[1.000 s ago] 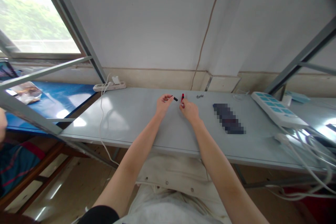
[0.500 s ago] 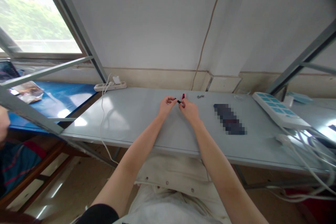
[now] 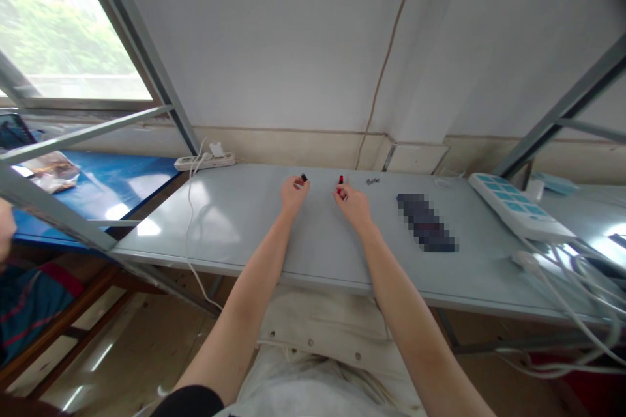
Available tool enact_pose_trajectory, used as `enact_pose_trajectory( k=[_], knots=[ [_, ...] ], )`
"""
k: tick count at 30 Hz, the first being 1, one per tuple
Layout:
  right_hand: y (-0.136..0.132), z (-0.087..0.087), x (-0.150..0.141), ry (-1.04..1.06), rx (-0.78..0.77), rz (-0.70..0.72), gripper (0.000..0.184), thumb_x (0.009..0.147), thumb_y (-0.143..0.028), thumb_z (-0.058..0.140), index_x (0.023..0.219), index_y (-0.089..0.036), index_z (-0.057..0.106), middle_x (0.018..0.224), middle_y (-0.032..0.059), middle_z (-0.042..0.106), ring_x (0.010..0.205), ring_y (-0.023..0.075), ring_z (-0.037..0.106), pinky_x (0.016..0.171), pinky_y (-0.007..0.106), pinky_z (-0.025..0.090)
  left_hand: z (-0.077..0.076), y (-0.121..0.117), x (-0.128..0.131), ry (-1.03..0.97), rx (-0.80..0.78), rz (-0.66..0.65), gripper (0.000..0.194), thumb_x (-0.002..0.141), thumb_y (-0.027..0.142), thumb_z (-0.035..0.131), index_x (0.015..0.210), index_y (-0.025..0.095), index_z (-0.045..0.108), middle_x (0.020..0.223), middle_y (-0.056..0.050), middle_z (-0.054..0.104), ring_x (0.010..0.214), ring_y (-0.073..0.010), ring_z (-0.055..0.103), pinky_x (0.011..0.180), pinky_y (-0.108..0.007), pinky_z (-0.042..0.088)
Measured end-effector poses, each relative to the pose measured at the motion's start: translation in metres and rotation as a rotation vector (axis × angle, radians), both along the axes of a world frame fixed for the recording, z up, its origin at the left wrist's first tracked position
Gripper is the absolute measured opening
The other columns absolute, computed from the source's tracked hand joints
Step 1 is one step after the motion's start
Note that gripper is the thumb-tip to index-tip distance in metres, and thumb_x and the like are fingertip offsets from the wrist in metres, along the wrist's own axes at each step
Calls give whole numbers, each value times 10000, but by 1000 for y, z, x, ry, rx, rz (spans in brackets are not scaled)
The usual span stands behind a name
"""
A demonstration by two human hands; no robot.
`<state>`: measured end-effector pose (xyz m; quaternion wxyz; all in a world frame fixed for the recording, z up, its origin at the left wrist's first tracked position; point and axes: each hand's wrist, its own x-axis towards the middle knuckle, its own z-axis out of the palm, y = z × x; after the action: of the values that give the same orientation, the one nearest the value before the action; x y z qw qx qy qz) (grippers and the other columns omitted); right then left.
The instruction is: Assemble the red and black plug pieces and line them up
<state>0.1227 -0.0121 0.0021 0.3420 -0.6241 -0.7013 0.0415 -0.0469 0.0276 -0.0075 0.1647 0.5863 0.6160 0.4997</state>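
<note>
My left hand (image 3: 293, 193) is closed in a pinch on a small black piece (image 3: 304, 178), held just above the grey table (image 3: 235, 215). My right hand (image 3: 351, 203) is closed on a small red piece (image 3: 341, 180) that sticks up from its fingers. The two hands are apart, about a hand's width between them, near the table's far middle. A few tiny dark screws (image 3: 373, 180) lie on the table just right of my right hand.
A blurred dark flat object (image 3: 426, 221) lies to the right. A white and teal power strip (image 3: 519, 214) with white cables (image 3: 562, 270) sits far right. Another power strip (image 3: 205, 159) with a cable is at the back left. Metal frame bars cross both sides.
Half a second ago the hands were together with the black and red pieces touching. Now my left hand has moved left with the black piece, away from the red one.
</note>
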Motion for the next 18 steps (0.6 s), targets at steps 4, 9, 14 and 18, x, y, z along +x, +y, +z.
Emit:
enact_pose_trajectory(
  k=[4, 9, 14, 18],
  knots=[
    [0, 1, 3, 18, 4, -18, 240, 782, -318, 446, 933, -214, 601, 718, 8, 635, 639, 130, 550, 619, 237, 371, -2, 5, -24, 231, -54, 210, 164, 693, 276, 522, 791, 171, 601, 848, -60, 633, 816, -172, 559, 747, -287, 376],
    [3, 1, 7, 54, 27, -76, 226, 782, -319, 437, 886, -213, 607, 681, 5, 628, 633, 135, 549, 615, 241, 364, -5, 8, -38, 314, -245, 318, 167, 689, 278, 525, 802, 182, 604, 863, -64, 644, 891, -222, 559, 775, -340, 359],
    [2, 4, 14, 97, 50, -158, 239, 784, -322, 421, 865, -190, 604, 714, 31, 636, 662, 151, 559, 635, 256, 372, -4, 7, -39, 343, -316, 331, 182, 703, 277, 516, 833, 192, 610, 893, -81, 646, 917, -237, 556, 800, -365, 343],
    [2, 6, 17, 110, -4, -209, 219, 770, -292, 436, 866, -185, 601, 773, 50, 647, 716, 161, 569, 646, 260, 381, -5, 9, -40, 366, -367, 328, 199, 684, 274, 532, 849, 203, 618, 928, -86, 643, 943, -240, 549, 810, -372, 337]
  ],
)
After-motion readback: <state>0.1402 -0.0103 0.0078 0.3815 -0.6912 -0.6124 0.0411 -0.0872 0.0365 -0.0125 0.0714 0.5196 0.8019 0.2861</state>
